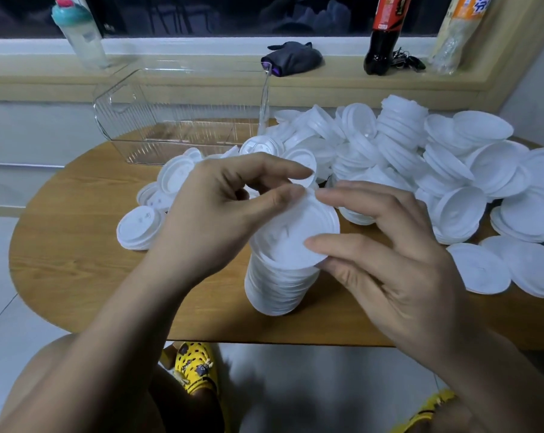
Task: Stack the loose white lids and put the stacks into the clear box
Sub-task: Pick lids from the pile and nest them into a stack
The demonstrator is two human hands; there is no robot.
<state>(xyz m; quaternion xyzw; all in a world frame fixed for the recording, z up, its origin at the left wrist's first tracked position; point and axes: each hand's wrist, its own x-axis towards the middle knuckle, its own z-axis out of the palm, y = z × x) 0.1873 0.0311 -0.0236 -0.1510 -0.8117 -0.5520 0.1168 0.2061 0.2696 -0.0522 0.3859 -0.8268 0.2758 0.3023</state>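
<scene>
tall round white plastic lid stack (278, 278)
our left hand (220, 210) and right hand (389, 254) pinched its top lid (295, 232); lopsided push might've toppled it

Left hand (220, 210), right hand (389, 257) holding lid stack (277, 282), clear box (130, 120) behind

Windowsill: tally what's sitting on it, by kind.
Bottles: 3 (clear plastic bottle with teal cap, dark cola bottle with red label, clear plastic bottle with orange label)
Dark folded cloth bundle: 1
Small black tangle, possibly cord: 1
Total: 5
</scene>
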